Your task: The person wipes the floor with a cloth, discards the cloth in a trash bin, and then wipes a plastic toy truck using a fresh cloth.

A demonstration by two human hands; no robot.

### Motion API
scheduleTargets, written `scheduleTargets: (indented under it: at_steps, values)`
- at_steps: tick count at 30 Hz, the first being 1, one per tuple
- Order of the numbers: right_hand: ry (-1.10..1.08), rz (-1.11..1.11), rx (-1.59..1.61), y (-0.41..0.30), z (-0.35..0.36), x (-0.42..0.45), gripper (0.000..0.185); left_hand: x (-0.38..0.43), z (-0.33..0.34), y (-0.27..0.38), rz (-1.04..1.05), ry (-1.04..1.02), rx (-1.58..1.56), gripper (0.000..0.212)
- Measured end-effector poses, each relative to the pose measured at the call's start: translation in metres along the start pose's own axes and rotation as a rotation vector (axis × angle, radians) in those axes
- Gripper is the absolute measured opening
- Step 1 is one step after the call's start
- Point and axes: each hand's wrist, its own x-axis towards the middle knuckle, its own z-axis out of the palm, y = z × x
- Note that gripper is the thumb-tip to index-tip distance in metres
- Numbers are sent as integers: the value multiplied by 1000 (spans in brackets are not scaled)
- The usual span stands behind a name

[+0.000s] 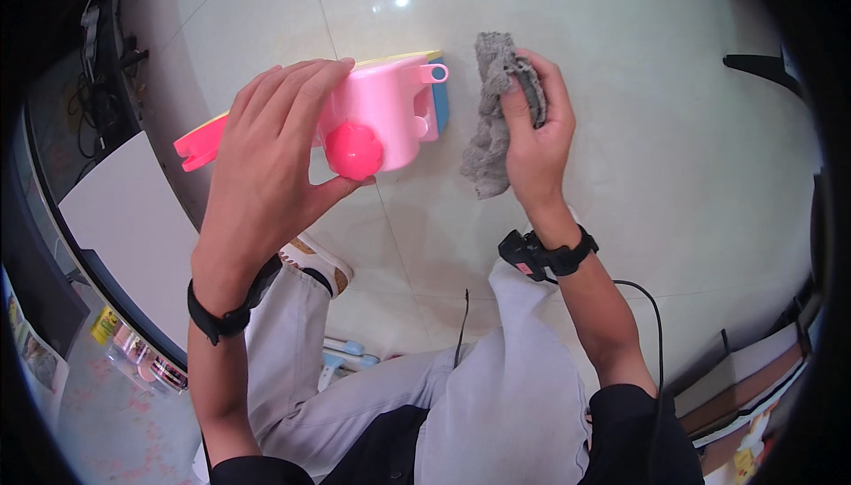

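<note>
A pink plastic toy (389, 112) with a bright red-pink flower-shaped knob, a blue part and a yellow edge is held by my left hand (272, 132). My fingers lie over its top and my thumb is under the knob. Part of the toy juts out to the left behind the hand; the hand hides its middle. To the right, my right hand (542, 132) grips a crumpled grey cloth (490, 132), which hangs down beside the palm. The cloth and the toy are apart. Both wrists wear black straps, the right one with a small device.
Below is a glossy tiled floor (625, 172). At the left stand a white panel (126, 219) and black cables (86, 112). Small packaged items (143, 358) lie at lower left. A black curved leg (758, 66) reaches in at the right. A black cable (658, 325) runs beside the right arm.
</note>
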Motion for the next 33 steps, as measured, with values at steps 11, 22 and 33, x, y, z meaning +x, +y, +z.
scheduleTargets:
  at_steps: [11,22,33]
  values:
    - [-218,-169,-227,-46,19,-13,60,2,3,-2,17,109,-21,100]
    - [-385,-419,-427,-59,-17,-27,61,-2,15,-4,29,150,-19,99]
    - [-614,-577,-637,-76,-12,-19,64,-5,25,-14,65,202,-22,100]
